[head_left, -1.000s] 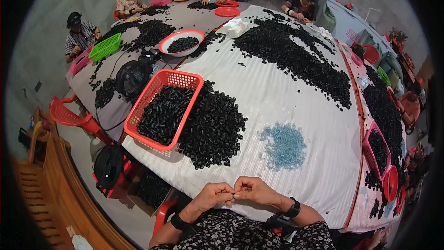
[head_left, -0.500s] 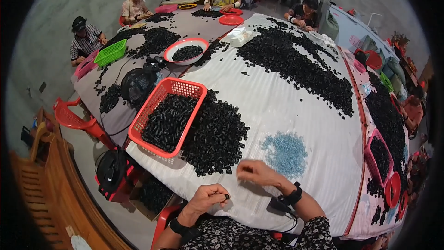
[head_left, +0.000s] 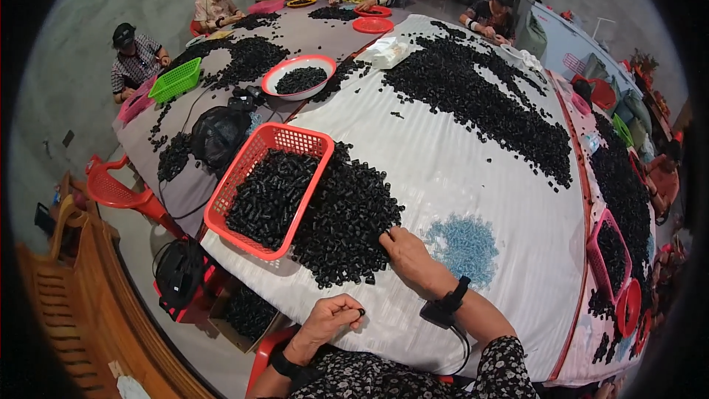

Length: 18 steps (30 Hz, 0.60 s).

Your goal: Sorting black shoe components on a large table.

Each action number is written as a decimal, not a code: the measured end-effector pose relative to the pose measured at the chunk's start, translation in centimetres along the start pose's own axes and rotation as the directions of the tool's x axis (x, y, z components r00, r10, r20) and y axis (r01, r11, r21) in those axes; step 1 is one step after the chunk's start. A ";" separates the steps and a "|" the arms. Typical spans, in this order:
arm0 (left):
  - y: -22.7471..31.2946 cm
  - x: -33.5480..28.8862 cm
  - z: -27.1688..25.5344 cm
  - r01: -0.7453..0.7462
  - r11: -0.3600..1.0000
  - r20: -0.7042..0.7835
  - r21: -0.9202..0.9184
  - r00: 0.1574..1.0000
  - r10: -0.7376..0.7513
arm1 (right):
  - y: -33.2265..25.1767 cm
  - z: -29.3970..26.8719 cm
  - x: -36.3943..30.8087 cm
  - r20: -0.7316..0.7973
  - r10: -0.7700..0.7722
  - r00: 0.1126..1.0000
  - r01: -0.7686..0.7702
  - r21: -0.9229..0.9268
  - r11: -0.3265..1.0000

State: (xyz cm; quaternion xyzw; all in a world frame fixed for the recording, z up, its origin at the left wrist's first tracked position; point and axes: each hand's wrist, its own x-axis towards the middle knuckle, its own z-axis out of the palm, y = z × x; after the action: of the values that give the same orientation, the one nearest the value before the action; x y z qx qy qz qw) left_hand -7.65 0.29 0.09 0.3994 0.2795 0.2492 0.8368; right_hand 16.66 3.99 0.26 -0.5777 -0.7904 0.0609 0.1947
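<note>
Near the table's front edge my left hand is closed on a small black plastic part held between thumb and fingertips. My right hand reaches to the right edge of a heap of small black plastic parts; its fingertips touch the heap, and whatever they pinch is hidden. A pile of small clear-blue pieces lies just right of that hand. Left of the heap stands a red plastic basket filled with the same black parts. Both wrists wear black bands.
A second large spread of black parts covers the far side of the white cloth. A red-rimmed basin and a green basket stand at far left. Several people work around the tables. A cable hangs from my right wrist.
My right hand has moved from in front of the blue pile forward to the edge of the black heap. My left hand stays nearly still, holding the black part.
</note>
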 end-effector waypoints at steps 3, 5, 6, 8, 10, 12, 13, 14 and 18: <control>-0.2 0.0 0.0 0.010 1.000 -0.009 0.020 1.000 -0.009 | -0.2 0.0 -0.2 0.010 -0.011 1.000 0.012 -0.009 1.000; -0.2 0.1 -0.3 0.026 0.999 -0.038 0.021 0.999 -0.025 | 0.0 0.1 -0.2 0.018 -0.019 1.000 0.019 -0.004 1.000; -0.4 0.1 -0.5 0.015 1.000 -0.043 0.000 0.999 -0.015 | 0.0 0.2 -0.4 0.030 -0.001 1.000 0.001 0.011 1.000; -0.5 0.2 -0.7 -0.007 1.000 -0.072 0.026 0.997 0.009 | 0.0 0.2 -0.5 0.052 0.023 0.998 -0.024 0.031 0.999; -0.3 0.2 -0.4 -0.018 0.999 -0.112 0.045 0.993 0.023 | 0.0 -0.3 -0.4 -0.020 0.032 0.999 -0.029 0.123 0.992; -0.2 0.3 -0.4 -0.060 0.998 -0.089 0.035 0.994 0.062 | 0.6 -0.4 -0.6 -0.031 0.085 0.996 -0.076 0.225 0.971; -0.2 0.4 -0.4 -0.077 0.996 -0.084 0.045 0.993 0.081 | 0.8 -0.3 -0.7 -0.052 0.134 0.990 -0.111 0.315 0.942; -0.3 0.3 -0.5 -0.079 0.996 -0.077 0.035 0.994 0.081 | 0.6 -0.4 -1.0 -0.048 0.200 0.979 -0.167 0.385 0.908; -0.6 0.6 -0.7 -0.092 0.996 -0.082 0.007 0.992 0.092 | 0.4 -0.9 -1.7 0.077 0.339 0.938 -0.307 0.645 0.700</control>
State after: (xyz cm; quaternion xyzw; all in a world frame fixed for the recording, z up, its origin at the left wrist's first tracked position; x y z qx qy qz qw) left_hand -7.54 0.68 -0.95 0.4026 0.2952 0.3031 0.8117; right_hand 17.81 2.38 0.56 -0.6051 -0.6017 0.3494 0.3870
